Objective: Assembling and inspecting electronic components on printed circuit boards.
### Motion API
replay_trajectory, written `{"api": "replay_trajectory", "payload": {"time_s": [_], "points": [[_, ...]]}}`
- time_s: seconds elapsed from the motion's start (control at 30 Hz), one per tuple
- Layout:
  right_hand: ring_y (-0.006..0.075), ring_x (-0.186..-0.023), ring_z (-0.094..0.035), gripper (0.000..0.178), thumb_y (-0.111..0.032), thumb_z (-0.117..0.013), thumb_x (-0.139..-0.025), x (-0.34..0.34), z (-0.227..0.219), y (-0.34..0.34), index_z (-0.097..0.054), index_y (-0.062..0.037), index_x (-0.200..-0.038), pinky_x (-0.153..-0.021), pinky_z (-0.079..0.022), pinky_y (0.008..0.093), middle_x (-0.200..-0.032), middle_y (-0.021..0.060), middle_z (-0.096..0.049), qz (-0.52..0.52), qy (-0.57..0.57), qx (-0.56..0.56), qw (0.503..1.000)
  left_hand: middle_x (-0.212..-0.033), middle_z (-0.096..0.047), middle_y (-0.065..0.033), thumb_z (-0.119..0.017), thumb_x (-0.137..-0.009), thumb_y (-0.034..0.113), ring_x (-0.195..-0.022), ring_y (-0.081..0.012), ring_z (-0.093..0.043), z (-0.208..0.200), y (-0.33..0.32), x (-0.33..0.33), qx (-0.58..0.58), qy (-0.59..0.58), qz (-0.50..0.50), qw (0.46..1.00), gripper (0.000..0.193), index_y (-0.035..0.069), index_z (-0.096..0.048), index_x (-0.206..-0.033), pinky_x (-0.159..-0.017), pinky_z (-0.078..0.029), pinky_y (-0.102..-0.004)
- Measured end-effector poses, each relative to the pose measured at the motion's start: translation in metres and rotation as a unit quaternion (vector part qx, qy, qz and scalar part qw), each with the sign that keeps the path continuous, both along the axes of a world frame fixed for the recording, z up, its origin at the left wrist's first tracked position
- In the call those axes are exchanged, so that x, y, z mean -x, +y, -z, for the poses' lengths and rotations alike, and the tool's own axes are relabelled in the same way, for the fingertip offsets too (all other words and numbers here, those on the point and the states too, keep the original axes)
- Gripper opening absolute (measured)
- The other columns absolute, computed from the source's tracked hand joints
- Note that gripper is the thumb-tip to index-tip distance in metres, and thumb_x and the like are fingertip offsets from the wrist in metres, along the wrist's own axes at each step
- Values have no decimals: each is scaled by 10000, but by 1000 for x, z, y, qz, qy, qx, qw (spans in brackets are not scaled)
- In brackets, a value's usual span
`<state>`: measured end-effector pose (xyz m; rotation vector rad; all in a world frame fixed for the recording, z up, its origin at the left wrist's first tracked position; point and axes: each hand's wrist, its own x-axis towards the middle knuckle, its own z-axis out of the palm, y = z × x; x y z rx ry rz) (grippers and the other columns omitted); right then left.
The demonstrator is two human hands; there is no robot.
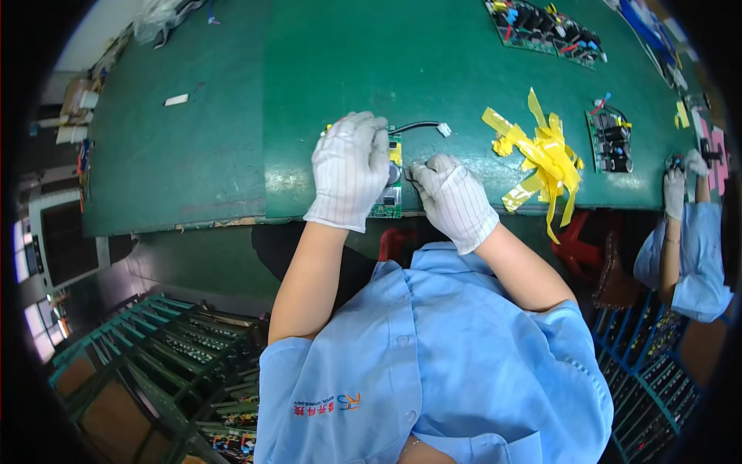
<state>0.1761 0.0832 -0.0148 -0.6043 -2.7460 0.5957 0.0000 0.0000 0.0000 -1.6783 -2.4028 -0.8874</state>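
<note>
From my remote seat I see two white-gloved hands at work at the near edge of one green table [209, 158]. The left hand [352, 166] lies flattened over one circuit board [393, 203], covering its left part; I cannot tell whether it grips it. The right hand [454, 193] is curled just right of the board, and I cannot tell whether its fingers pinch anything. One black cable [417, 125] runs right from the board's far end to one white connector [444, 130]. Farther right I count one tangled heap of yellow strips [550, 158], then one separate board [612, 143]. A row of boards [541, 32] sits at the far right, too crowded for me to count exactly. To the left lies one small white piece [176, 100]. At the right edge, one co-worker [699, 255] shows two gloved hands.
</note>
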Motion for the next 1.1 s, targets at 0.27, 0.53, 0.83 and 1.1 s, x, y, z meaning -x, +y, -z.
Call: {"api": "replay_trajectory", "payload": {"time_s": [0.27, 0.53, 0.83, 1.1], "points": [[260, -866, -595, 218, -68, -610, -739, 4, -4, 3, -640, -91, -953, -648, -552, 390, -887, 84, -538, -19, 0, -12, 1000, -1070, -693, -110, -659, -863, 148, -1061, -315, -646, 7, 0, 3, -14, 15, 10, 1000, 150, 95, -704, -995, -915, -488, -427], [260, -867, -595, 174, -75, -594, -753, 2, 2, 3, -633, -80, -922, -636, -553, 380, -890, 89, -541, -4, 20, -25, 999, -1079, -699, -140, -616, -908, 130, -1076, -348, -642, 0, 2, -3, 9, 1, 12, 1000, 158, 58, -709, -1014, -968, -478, -430], [270, -857, -601, 169, -61, -594, -740, 8, 3, -2, -633, -73, -904, -629, -556, 385, -877, 103, -548, 14, 11, -23, 1000, -1081, -697, -152, -608, -909, 134, -1078, -345, -643, 0, 2, -2, 12, 7, 16, 1000, 166, 58, -710, -1016, -975, -477, -429], [296, -896, -588, 361, -62, -632, -741, 14, 3, 9, -584, -68, -1100, -678, -537, 408, -913, 106, -535, 13, 16, -10, 1000, -1045, -707, -145, -608, -902, 119, -1046, -333, -656, 1, 2, -1, 10, 8, 22, 1000, 154, 63, -715, -998, -963, -487, -429]]}}
